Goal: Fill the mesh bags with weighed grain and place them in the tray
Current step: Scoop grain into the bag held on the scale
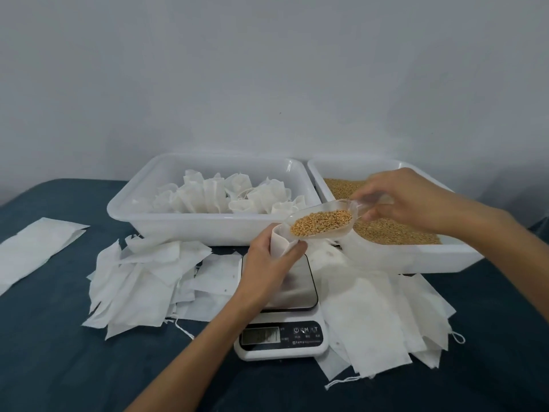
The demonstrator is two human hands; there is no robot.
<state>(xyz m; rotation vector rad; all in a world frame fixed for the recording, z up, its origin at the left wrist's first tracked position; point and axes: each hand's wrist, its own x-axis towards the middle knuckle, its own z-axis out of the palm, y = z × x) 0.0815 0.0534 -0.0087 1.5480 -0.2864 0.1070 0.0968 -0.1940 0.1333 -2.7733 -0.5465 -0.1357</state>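
Clear plastic scoop [322, 220]: loaded with golden grain, its lip resting at the mouth of the mesh bag [278, 241], tilted down toward it.
Right hand [416, 200]: fingers pinch the scoop's handle above the grain tray [416, 257].
Left hand [271, 257]: fingers curled round the bag, holding its mouth open above the digital scale [282, 307].
Spill risk: the bag's mouth looks narrower than the scoop's bowl; a fast tip would likely send grain over the left fingers onto the scale plate and the loose empty bags [142, 278].
Collapse risk: the thin fabric may fold shut if the left grip loosens, blocking the pour.
Weight risk: the display is too blurred to read; stray grain on the plate could skew a later reading.
Filled bags [219, 194]: lying in the left white tray [190, 230], well apart from the pour.
Dark blue cloth [59, 352]: spilled grain would scatter on it.
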